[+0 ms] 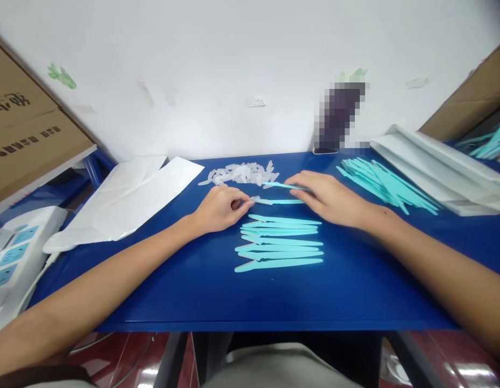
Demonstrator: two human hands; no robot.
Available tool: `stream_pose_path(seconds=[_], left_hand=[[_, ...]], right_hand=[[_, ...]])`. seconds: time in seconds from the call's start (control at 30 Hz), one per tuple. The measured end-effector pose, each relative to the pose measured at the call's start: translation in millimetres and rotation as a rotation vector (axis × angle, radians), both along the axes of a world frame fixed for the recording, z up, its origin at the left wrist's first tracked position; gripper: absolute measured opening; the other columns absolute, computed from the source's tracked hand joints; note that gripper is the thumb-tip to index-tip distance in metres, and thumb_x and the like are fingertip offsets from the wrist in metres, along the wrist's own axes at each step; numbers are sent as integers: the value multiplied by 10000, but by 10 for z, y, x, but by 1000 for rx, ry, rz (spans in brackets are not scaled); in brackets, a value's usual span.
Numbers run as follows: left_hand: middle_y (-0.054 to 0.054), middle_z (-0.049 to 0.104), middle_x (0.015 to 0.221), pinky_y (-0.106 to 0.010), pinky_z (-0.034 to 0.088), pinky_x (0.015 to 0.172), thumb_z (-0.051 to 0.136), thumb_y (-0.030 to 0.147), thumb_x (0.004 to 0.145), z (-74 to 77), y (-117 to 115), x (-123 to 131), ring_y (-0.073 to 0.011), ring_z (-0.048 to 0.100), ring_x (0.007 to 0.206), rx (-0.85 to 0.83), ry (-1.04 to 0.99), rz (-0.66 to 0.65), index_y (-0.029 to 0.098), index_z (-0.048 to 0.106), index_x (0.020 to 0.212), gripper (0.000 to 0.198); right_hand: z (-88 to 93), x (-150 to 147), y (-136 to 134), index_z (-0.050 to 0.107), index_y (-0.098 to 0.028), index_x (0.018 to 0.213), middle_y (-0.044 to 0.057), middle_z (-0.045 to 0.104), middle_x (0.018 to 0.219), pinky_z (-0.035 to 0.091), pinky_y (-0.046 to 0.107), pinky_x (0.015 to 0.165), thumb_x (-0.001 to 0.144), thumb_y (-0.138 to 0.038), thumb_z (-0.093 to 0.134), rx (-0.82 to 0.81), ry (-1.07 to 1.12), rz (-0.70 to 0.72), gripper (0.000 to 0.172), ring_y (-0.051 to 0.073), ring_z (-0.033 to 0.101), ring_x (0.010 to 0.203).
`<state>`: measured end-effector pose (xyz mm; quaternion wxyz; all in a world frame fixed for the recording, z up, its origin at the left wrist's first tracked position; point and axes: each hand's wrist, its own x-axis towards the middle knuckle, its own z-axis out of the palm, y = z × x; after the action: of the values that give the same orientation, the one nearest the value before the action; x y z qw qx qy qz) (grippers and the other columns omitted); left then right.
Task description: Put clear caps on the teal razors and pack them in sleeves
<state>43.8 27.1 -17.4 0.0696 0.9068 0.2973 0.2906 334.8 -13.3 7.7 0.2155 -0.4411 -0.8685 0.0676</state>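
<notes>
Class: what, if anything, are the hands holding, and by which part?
One turquoise stick: the left hand pinches its clear-capped tip, and the right hand holds its handle end. A second stick lies under the right fingers.

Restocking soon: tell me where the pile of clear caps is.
Head view: the pile of clear caps lies far-middle on the blue table, just beyond the left hand.
</notes>
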Motion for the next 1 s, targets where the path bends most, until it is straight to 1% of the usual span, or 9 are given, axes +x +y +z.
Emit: stream_pose_path(seconds=[0.17, 0.27, 0.37, 0.47, 0.57, 0.7, 0.83, 0.93, 1.0], left_hand=[[33, 566, 507, -271, 413, 549, 591, 386, 987, -24, -9, -24, -105, 496, 451, 7, -18, -26, 186, 775, 864, 299], [48, 537, 496, -255, 374, 507, 592, 356, 991, -19, -22, -34, -93, 465, 429, -7, -32, -55, 175, 766, 910, 264], [51, 524, 515, -250, 392, 530, 566, 338, 1012, -2, -28, -35, -94, 456, 447, 3, -28, -75, 180, 753, 957, 250], [8, 580, 673, -258, 432, 573, 548, 358, 1029, 8, -14, -34, -104, 487, 530, 32, -27, -84, 193, 747, 1002, 260], [-56, 587, 894, -288, 457, 609, 555, 407, 1026, -1, 14, -37, -130, 513, 641, 72, -37, -87, 212, 752, 1018, 277], [-72, 579, 917, -309, 449, 627, 558, 415, 1026, -18, 29, -36, -157, 530, 692, 114, -41, -119, 217, 759, 1021, 282], [-46, 627, 811, -290, 456, 640, 514, 398, 1048, 6, -2, -12, -153, 570, 681, 35, -8, -177, 197, 728, 1045, 293], [-29, 665, 818, -290, 486, 700, 516, 407, 1035, 43, -8, 8, -157, 606, 716, -52, -53, -121, 194, 676, 1171, 299], [-32, 701, 865, -311, 499, 758, 504, 396, 1026, 56, 12, 14, -175, 636, 780, -94, -77, -64, 193, 646, 1235, 325]], right_hand=[[-23, 21, 0, 642, -202, 1355, 136, 677, 1095, 482, 407, 844, 1073, -379, 302, -32, -120, 10, 476, 283, 647, 981], [-11, 11, -20, 659, -194, 1347, 133, 685, 1090, 484, 404, 834, 1074, -391, 303, -59, -172, 16, 489, 278, 657, 967], [15, -12, -41, 652, -201, 1359, 128, 710, 1115, 486, 395, 813, 1067, -382, 334, -55, -163, 31, 468, 279, 671, 975], [34, -5, -45, 662, -222, 1322, 110, 726, 1159, 483, 376, 831, 1061, -362, 364, -43, -124, 57, 420, 269, 677, 1013], [45, 8, -44, 686, -226, 1259, 99, 729, 1089, 467, 351, 779, 1060, -356, 373, -38, -149, 54, 393, 248, 677, 934], [59, -121, -97, 697, -211, 1248, 90, 696, 952, 399, 317, 665, 1054, -306, 375, 22, -224, 44, 388, 213, 634, 793], [67, -324, -172, 709, -189, 1202, 95, 696, 935, 329, 314, 598, 1030, -235, 391, 119, -274, 49, 365, 215, 621, 794], [48, -306, -171, 709, -193, 1209, 101, 676, 983, 380, 314, 632, 1047, -275, 380, 165, -201, 19, 375, 210, 619, 807], [26, -229, -148, 713, -180, 1205, 110, 656, 1027, 422, 324, 665, 1047, -290, 384, 152, -170, 10, 382, 201, 614, 789]])
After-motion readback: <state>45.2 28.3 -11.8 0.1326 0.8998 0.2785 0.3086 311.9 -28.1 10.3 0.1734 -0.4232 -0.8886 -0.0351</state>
